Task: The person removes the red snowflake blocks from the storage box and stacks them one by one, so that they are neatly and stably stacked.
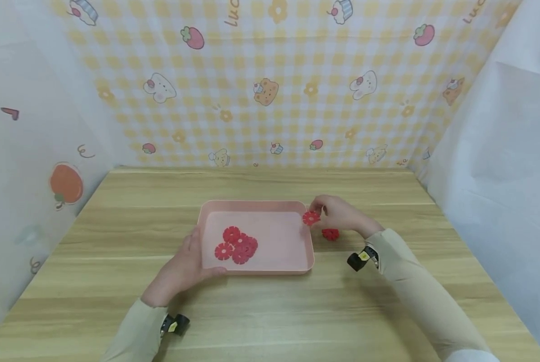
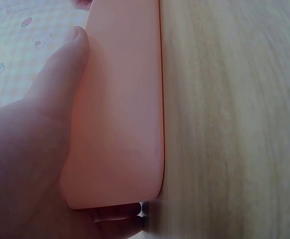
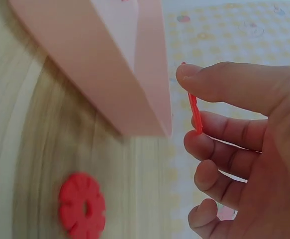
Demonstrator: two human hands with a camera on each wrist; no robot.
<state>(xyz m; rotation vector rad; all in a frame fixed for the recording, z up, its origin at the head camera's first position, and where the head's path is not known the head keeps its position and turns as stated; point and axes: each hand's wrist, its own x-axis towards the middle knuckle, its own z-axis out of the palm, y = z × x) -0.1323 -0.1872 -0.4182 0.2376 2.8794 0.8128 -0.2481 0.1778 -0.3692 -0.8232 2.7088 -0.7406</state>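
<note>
A pink tray stands on the wooden table. Several red and deeper pink snowflake building discs lie in its left half, some overlapping. My left hand holds the tray's front left corner; in the left wrist view its thumb lies along the front wall, the fingers round the side. By the tray's right rim, my right hand pinches one red snowflake disc between thumb and fingers, seen edge-on in the right wrist view. On the table below that hand are more red discs, their number unclear.
A yellow checked cloth with cartoon prints hangs behind the table. White sheeting stands at the left and right sides. A small black camera is strapped to each wrist.
</note>
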